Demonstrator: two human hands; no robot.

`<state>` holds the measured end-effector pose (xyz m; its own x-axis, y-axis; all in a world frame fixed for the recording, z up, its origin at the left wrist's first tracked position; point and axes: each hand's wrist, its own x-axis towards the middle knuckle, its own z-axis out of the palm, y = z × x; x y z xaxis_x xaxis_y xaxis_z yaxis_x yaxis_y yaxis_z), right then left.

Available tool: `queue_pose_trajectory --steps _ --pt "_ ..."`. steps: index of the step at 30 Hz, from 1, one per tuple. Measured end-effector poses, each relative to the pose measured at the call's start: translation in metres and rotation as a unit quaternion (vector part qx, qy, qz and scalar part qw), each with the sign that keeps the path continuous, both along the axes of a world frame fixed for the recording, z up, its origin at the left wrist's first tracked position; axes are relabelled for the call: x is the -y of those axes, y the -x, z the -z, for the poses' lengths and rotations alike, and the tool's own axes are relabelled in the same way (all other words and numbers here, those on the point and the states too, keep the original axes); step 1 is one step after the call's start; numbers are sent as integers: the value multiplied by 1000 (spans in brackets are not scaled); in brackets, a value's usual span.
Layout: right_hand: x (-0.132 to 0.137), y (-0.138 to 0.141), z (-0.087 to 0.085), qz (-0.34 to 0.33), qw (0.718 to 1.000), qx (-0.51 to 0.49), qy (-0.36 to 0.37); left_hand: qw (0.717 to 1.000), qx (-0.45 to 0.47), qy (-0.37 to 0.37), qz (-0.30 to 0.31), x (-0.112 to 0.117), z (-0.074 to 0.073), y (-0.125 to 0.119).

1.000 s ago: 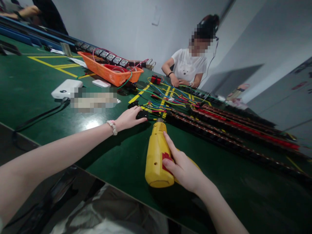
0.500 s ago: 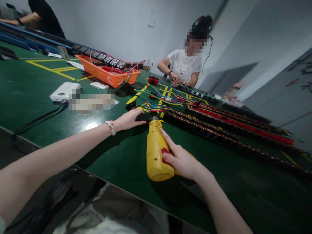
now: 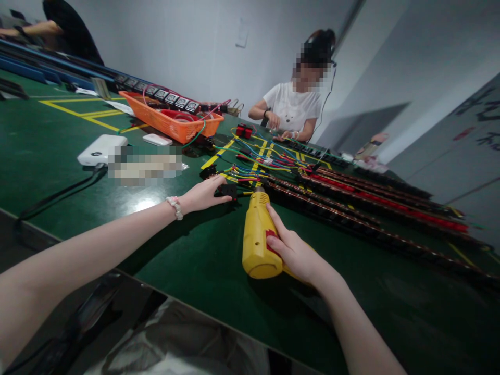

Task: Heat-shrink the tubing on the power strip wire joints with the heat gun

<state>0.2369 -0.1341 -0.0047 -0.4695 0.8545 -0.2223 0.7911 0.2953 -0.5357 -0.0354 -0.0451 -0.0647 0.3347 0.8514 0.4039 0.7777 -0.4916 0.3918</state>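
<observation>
A yellow heat gun (image 3: 258, 239) with a red switch is gripped in my right hand (image 3: 299, 255), its metal nozzle tilted away from me towards coloured wires (image 3: 250, 174). My left hand (image 3: 205, 197) has its thumb and fingers around a small black connector block (image 3: 227, 193) just left of the nozzle. Several wires run from that area to long dark strips (image 3: 324, 203) with copper-coloured edges, which stretch to the right. The handle of the heat gun is mostly hidden behind my right hand.
An orange basket (image 3: 167, 121) holding parts and wires stands at the back left. Nearer are a white box (image 3: 100, 148) with a black cable and a flat white item (image 3: 157, 139). Across the green table (image 3: 175, 260), a co-worker (image 3: 292, 107) handles wires; another person (image 3: 72, 34) is far left.
The heat gun and my right hand have moved slightly right and away from me. My left hand stays at the black block, which shows more now. The co-worker's hands have shifted.
</observation>
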Motion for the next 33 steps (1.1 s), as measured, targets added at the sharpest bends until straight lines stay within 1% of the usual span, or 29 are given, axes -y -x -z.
queue_pose_trajectory --steps 5,10,15,18,22,26,33 --pt "8 6 2 -43 999 15 -7 1000 -1 -6 16 0 0 0" --pt "18 15 1 -69 997 12 10 999 -4 -25 46 4 -1 -3" --pt "20 15 1 -70 997 1 17 998 -20 -8 61 7 -2 -5" --pt "19 14 1 -70 997 -2 18 998 -14 5 60 6 -2 -5" --pt "17 14 1 -64 998 -11 25 998 -4 3 64 5 -1 -5" --pt "14 11 1 -48 998 -21 35 998 0 8 67 5 -2 -6" --pt "1 -3 -1 -10 998 -44 38 998 6 27 60 6 -3 -6"
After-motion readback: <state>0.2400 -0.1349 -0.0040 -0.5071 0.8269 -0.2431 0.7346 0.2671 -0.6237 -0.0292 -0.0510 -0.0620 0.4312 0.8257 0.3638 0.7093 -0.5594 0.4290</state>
